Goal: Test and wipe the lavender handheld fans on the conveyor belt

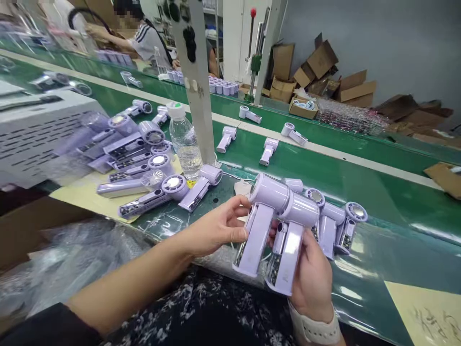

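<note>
My left hand (pixel 219 228) pinches the handle of a lilac handheld fan (pixel 261 218), whose round head points up and left. My right hand (pixel 313 281) is wrapped round the handle of a second lilac fan (pixel 293 240), held side by side with the first, just above the near edge of the green bench (pixel 378 202). Right behind them lies a short row of similar fans (pixel 336 221) on the bench. A larger heap of fans (pixel 144 163) lies to the left on a yellow sheet.
A clear water bottle (pixel 185 142) stands by a white post (pixel 196 81). Single fans (pixel 268 150) lie on the green conveyor beyond. A white vented box (pixel 39 134) is at left, bagged parts (pixel 72 259) at lower left, cardboard boxes (pixel 324 72) at the back. Another person (pixel 144 38) works at far left.
</note>
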### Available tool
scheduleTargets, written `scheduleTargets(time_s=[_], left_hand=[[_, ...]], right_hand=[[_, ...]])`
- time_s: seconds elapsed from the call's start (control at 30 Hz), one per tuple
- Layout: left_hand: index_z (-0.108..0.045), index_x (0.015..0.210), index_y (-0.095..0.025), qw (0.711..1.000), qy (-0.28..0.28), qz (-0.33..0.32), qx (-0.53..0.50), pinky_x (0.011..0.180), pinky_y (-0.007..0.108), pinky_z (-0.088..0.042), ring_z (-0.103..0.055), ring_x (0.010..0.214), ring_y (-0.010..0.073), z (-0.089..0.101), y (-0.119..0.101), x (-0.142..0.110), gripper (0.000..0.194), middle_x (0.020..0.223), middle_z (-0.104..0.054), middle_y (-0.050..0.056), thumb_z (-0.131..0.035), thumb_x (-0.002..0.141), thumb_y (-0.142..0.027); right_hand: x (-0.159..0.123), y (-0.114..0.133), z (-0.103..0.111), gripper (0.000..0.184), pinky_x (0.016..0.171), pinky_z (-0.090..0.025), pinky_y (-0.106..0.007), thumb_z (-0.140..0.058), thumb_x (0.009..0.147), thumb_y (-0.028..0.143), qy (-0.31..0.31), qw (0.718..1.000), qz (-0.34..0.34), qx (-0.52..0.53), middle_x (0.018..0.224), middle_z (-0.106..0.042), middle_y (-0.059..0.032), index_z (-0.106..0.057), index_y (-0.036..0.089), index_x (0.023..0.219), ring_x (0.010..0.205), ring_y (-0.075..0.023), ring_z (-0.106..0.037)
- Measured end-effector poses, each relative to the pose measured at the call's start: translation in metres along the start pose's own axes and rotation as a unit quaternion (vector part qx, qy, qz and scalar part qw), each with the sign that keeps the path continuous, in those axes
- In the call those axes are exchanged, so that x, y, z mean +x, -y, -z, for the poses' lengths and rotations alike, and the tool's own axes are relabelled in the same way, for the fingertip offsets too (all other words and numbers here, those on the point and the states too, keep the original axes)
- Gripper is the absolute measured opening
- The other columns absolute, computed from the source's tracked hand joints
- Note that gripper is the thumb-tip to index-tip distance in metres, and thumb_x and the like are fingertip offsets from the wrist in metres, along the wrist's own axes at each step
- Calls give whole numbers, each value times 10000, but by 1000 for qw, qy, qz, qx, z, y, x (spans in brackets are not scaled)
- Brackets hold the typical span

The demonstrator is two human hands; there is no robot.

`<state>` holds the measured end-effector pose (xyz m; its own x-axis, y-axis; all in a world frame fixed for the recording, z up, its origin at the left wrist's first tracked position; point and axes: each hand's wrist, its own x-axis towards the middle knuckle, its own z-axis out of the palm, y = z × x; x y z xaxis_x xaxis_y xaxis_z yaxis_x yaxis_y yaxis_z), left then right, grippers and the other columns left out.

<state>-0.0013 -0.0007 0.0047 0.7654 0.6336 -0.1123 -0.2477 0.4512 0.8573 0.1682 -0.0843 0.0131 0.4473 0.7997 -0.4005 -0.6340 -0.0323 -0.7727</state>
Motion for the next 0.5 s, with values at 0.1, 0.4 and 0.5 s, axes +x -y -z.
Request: scheduleTargets(time_s=[0.1, 0.4, 0.5], left_hand=[[-445, 1174, -209, 1000, 8, -8, 5, 918, 470, -561, -730, 1011, 288, -2, -5, -3, 721, 1254, -632, 133, -919, 685, -447], [-630, 1142, -197, 908, -50, -235, 344, 994, 428, -556, -698, 1147, 284, 3, -5, -2, 337, 1215, -732, 118, -756, 837, -262], [-653, 1087, -213, 768, -23, -433, 471, 1220, 550, -364, -621, 1317, 289, 10, -1, 0, 152, 1260, -740, 115, -653, 939, -247]], right_hand=[[0, 0, 3, 296, 705, -635, -381, -705, 820, 402, 28, 999, 28, 5, 858, -789, -46, -696, 206, 1042, 787, -258, -759], [0, 4, 30, 503, 1058, -503, -472, -788, 791, 171, 203, 887, 315, -271, 1229, -724, -81, -609, 247, 1255, 1171, -284, -663], [-1, 14, 34, 554, 1185, -364, -535, -757, 791, 118, 308, 771, 438, -345, 1394, -640, -83, -558, 272, 1285, 1388, -312, -503]])
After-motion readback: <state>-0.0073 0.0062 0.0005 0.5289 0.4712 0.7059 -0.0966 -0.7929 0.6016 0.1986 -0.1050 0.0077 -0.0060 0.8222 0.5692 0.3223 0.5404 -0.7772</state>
